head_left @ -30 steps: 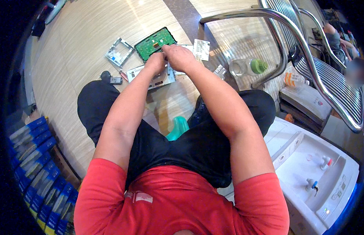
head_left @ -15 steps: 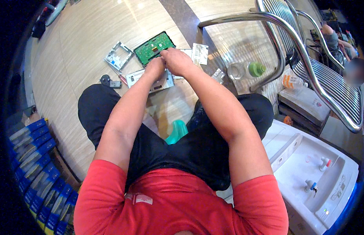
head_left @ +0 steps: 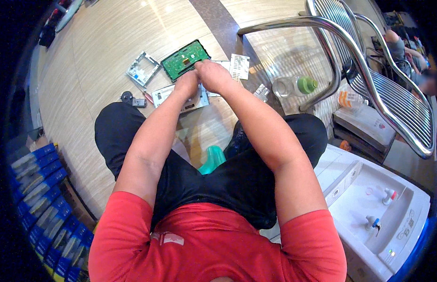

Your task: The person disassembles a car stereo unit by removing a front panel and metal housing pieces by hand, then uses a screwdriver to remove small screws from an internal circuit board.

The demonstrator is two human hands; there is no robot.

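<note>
Head view: see left hand (head_left: pixel 187 84) and right hand (head_left: pixel 214 75) close together at the near edge of green board (head_left: pixel 181 54). Find both drawn in with fingers bent; cannot tell opening or hold, owing to hidden fingertips. Place green board just beyond the hands, in a black surround; white panel (head_left: pixel 160 97) on the near side, partly covered by left hand. To the left, record silver frame (head_left: pixel 141 76), red tool (head_left: pixel 148 97) and black gadget (head_left: pixel 139 102). To the right, record white card (head_left: pixel 239 66), then green-lidded bottle (head_left: pixel 307 84), hemmed in by tubes of steel chair (head_left: pixel 392 98). Farther out, list water dispenser (head_left: pixel 401 221) at lower right, blue packs (head_left: pixel 44 202) at lower left.
</note>
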